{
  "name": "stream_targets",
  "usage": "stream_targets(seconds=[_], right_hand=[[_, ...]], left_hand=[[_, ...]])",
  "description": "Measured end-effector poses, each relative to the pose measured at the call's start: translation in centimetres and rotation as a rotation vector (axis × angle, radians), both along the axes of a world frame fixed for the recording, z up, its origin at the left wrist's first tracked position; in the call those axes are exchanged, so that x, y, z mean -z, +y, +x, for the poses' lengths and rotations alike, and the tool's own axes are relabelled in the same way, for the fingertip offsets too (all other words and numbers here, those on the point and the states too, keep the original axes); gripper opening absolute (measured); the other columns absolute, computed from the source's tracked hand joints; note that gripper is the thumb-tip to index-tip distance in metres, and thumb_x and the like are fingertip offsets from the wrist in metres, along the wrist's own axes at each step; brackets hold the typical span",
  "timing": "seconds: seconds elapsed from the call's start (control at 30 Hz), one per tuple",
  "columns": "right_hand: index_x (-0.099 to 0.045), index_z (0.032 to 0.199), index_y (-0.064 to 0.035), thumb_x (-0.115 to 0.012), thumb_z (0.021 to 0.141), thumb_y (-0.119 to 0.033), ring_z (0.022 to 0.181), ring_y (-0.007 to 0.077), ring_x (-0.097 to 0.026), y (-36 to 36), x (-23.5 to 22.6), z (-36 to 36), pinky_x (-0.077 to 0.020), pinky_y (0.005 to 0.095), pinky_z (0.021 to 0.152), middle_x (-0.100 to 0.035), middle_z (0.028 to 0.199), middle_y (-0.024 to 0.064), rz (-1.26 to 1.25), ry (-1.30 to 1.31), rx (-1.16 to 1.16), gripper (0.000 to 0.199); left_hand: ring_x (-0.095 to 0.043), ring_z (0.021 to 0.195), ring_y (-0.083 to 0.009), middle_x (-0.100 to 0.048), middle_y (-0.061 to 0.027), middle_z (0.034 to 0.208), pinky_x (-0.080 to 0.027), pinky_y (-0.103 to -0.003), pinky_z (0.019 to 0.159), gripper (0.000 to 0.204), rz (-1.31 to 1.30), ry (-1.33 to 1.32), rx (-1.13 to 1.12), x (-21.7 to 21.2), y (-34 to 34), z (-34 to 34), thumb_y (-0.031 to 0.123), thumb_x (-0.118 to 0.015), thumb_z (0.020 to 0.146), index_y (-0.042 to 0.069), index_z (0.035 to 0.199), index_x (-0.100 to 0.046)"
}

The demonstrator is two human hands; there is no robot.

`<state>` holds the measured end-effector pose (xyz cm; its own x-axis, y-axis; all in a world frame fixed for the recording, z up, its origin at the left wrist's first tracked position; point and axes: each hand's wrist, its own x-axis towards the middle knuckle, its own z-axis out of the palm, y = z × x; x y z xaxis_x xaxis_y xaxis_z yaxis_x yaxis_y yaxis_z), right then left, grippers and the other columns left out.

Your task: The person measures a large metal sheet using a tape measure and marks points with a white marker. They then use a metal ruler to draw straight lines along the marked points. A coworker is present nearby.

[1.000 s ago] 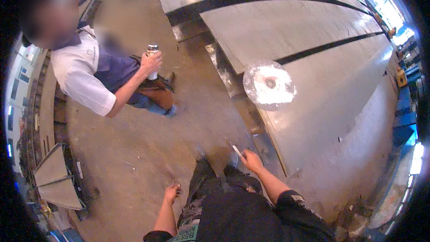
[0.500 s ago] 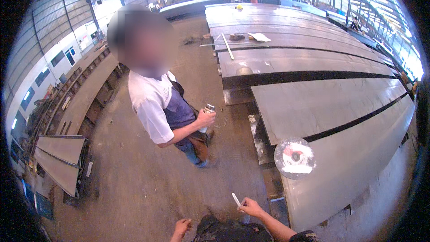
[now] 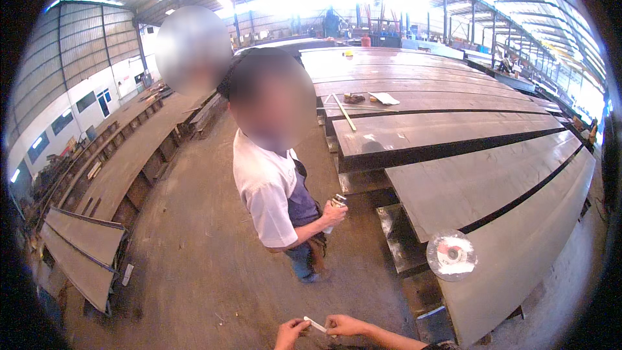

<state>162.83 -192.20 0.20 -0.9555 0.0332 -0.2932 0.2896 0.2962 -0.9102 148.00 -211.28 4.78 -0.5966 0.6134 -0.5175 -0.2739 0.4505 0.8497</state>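
Note:
Low in the view, my two hands meet at a slim white stick (image 3: 315, 325), perhaps chalk. My left hand (image 3: 293, 335) pinches its left end between thumb and fingertips. At the other end, the fingers of my right hand (image 3: 346, 325) are closed round it. Up and to the right, a round cutting disc (image 3: 451, 269) with a red and white label lies on the nearest steel plate (image 3: 499, 272). A person (image 3: 262, 188) in a pale shirt stands in front of me, holding a small silver-topped can or bottle (image 3: 336, 209).
Long steel beams (image 3: 453, 136) lie side by side on the right, with dark gaps between them. A pale strip (image 3: 343, 111), a paper sheet (image 3: 384, 98) and a yellow object (image 3: 348, 53) rest farther back. More steel beams (image 3: 123, 168) line the left.
My left hand has come over to the white stick, which only my right hand held before. My view has tilted up, and the person appears farther right and lower.

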Motion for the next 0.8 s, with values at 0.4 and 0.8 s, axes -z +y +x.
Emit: stream_targets(seconds=[0.4,0.8], right_hand=[[-0.062,0.124,-0.0082,-0.067,0.094,-0.040,0.085,0.0260,-0.068,-4.7,-2.6,-7.1,-0.0521,0.0415,0.077,-0.072,0.093,0.0161,0.150,0.078,-0.084,0.044],[-0.064,0.121,-0.0117,-0.067,0.094,-0.041,0.082,0.0229,-0.070,-2.9,-3.3,-8.8,-0.0543,0.0398,0.076,-0.073,0.092,0.0117,0.190,-0.019,-0.151,0.041]], left_hand=[[-0.067,0.078,-0.0177,-0.071,-0.0065,0.090,-0.054,-0.031,0.070,0.029,0.079,-0.130,-0.128,0.1,-4.3,-7.3,0.024,-0.076,0.089,-0.002,0.103,-0.073],[-0.067,0.081,-0.0172,-0.073,-0.0076,0.092,-0.053,-0.029,0.070,0.029,0.175,-0.188,-0.058,2.3,-4.1,-10.0,0.022,-0.077,0.089,-0.002,0.103,-0.072]])
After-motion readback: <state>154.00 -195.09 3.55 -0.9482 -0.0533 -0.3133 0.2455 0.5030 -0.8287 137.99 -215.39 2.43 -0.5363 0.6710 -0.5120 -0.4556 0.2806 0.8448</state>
